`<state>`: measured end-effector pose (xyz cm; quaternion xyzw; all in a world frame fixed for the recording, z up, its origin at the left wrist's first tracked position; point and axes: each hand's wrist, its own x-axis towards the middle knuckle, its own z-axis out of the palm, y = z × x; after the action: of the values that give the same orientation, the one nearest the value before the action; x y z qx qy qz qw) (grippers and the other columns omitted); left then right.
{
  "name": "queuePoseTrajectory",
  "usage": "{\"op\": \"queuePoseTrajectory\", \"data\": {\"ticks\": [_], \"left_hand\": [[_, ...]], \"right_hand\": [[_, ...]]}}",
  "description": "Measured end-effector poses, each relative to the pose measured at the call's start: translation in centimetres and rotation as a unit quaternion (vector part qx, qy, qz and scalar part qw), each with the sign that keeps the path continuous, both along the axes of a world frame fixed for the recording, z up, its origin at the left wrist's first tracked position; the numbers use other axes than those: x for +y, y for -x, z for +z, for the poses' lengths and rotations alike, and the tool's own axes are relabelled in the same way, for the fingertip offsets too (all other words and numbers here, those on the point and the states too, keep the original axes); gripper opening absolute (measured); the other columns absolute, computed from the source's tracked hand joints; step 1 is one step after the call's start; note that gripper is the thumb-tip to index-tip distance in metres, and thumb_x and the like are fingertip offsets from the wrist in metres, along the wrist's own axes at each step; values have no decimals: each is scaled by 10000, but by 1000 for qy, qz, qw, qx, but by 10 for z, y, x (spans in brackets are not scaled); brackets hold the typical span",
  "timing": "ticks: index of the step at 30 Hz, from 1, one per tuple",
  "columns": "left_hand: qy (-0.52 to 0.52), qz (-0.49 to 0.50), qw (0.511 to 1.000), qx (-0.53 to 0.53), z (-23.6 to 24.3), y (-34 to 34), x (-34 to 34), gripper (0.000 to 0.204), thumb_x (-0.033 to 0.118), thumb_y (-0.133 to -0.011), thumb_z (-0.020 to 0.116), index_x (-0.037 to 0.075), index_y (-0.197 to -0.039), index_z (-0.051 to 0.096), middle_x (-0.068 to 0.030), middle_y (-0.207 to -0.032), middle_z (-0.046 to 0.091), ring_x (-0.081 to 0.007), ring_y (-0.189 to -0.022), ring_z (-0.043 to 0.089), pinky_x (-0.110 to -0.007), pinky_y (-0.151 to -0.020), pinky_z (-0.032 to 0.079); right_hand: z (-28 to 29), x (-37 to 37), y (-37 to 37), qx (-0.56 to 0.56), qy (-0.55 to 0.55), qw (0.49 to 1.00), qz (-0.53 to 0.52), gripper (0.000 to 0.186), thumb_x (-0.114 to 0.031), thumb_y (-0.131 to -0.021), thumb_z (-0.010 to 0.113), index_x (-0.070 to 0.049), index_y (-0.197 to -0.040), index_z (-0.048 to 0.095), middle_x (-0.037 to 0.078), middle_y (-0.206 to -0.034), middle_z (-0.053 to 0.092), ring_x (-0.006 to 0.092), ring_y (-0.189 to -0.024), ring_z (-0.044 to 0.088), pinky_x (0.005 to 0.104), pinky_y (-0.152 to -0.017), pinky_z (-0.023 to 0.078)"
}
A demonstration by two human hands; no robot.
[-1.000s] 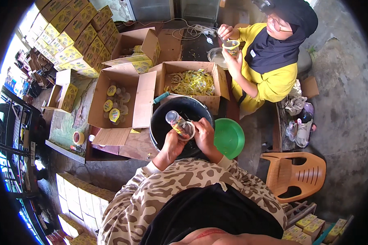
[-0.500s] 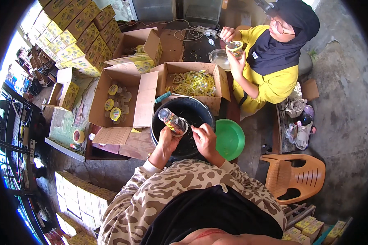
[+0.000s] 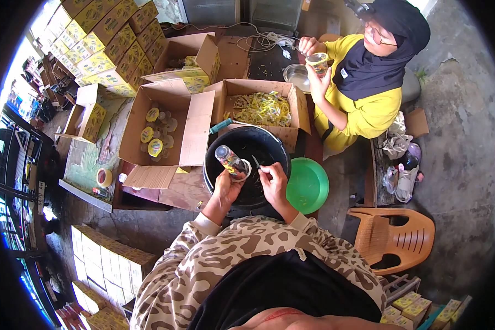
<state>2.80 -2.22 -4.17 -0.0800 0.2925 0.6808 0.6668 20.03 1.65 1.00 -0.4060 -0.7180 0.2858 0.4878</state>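
Over a large black bucket (image 3: 282, 149), my left hand (image 3: 227, 190) is closed around a clear plastic cup (image 3: 232, 164) with coloured print. The cup lies tilted, its base up to the left and its white rim toward my right hand. My right hand (image 3: 275, 186) grips a small knife (image 3: 256, 161), whose thin blade points up beside the cup rim, slightly apart from it. Dark depths and a few small scraps show inside the bucket. Its wire handle has a teal grip (image 3: 220, 126).
Ahead stand a carton of yellow strips (image 3: 302, 113) and a carton of lidded cups (image 3: 132, 129). A green basin (image 3: 318, 187) sits right of the bucket. Across the table a co-worker (image 3: 363, 104) holds another cup near a metal bowl (image 3: 291, 77). An orange chair (image 3: 368, 242) stands right.
My right hand has shifted slightly, and the knife blade now shows upright, away from the cup. The cup has turned a little more upright in my left hand.
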Motion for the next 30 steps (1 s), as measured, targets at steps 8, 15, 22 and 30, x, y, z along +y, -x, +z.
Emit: {"op": "queuePoseTrajectory", "data": {"ticks": [8,15,22,30], "left_hand": [[43,105,991,-66,-9,-4,2,271,188,-1104,344,-7,-1191,510,-100,-915,635,-173,-738,634,-389,-838,600],[5,84,995,-53,-6,-12,1,212,103,-1081,373,-30,-1180,506,-127,-988,633,-173,-758,653,-388,-872,606],[1,17,1000,-15,13,-47,-8,236,113,-1065,379,-1,-1150,568,-134,-1053,656,-211,-862,669,-334,-815,599],[-17,31,999,-8,29,-7,3,210,101,-1059,416,-22,-1130,571,-141,-1043,665,-213,-829,663,-355,-810,605]], "right_hand": [[-1,-1,0,-46,-77,995,30,201,66,-776,745,-45,-927,673,94,-774,562,265,-665,600,377,-579,481],[-2,-7,1,-50,-86,995,12,187,74,-773,756,-39,-888,661,99,-739,550,266,-640,593,379,-550,467],[-5,-4,1,-82,-54,995,-32,141,50,-771,733,-39,-855,662,110,-762,551,305,-683,598,416,-597,478],[-5,0,3,-32,-62,996,-52,136,15,-818,743,-44,-846,624,110,-772,546,300,-677,603,421,-583,473]]}}
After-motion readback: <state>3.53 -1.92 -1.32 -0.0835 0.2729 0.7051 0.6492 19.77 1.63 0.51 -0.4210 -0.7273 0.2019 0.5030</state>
